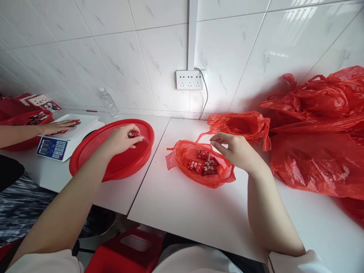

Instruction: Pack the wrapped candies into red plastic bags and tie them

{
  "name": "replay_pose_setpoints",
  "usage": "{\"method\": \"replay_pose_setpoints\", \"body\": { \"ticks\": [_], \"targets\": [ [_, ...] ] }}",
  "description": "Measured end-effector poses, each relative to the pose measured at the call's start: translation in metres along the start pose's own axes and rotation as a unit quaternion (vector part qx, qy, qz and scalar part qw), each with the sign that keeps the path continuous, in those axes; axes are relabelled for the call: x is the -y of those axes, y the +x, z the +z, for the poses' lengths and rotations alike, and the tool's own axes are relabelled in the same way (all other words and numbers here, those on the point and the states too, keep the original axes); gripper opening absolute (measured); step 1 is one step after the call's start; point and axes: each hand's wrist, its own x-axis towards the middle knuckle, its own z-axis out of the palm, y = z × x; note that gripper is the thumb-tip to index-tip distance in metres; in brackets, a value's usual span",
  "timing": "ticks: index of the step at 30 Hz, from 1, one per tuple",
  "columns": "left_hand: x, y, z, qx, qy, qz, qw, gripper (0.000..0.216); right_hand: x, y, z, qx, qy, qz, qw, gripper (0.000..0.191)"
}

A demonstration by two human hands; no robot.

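My left hand (123, 139) reaches into a round red mesh basket (85, 151) and pinches a small red wrapped candy (133, 133). My right hand (236, 149) hovers over a small open red plastic bag (182, 149) on the white table, its fingers curled loosely with nothing seen in them. Several red-wrapped candies (203, 165) lie inside that bag.
A white digital scale (57, 144) stands left of the basket, with another person's hand (61, 126) resting on its pan. More red plastic bags (318, 151) are heaped at the right. A wall socket (189, 79), a water bottle (110, 103) and a red stool (127, 250) are also in view.
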Motion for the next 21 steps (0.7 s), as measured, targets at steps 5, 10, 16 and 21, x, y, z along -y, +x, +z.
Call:
{"method": "replay_pose_setpoints", "body": {
  "ticks": [5,10,16,21],
  "targets": [
    [-0.065,-0.016,0.075,0.072,-0.247,0.089,0.962,0.034,0.003,-0.009,-0.014,-0.017,0.019,-0.004,1.0,0.019],
    [-0.098,-0.018,0.15,0.16,-0.205,0.161,0.952,0.042,-0.001,-0.018,-0.029,-0.029,0.009,0.008,0.999,0.02],
    [-0.094,-0.004,0.164,-0.044,0.064,0.241,0.967,0.05,-0.012,-0.027,-0.027,0.006,-0.028,0.028,0.999,0.025],
    [-0.054,0.01,0.166,-0.131,0.154,0.095,0.975,0.082,-0.026,-0.045,0.002,0.03,-0.182,0.142,0.972,0.045]
  ]
}}
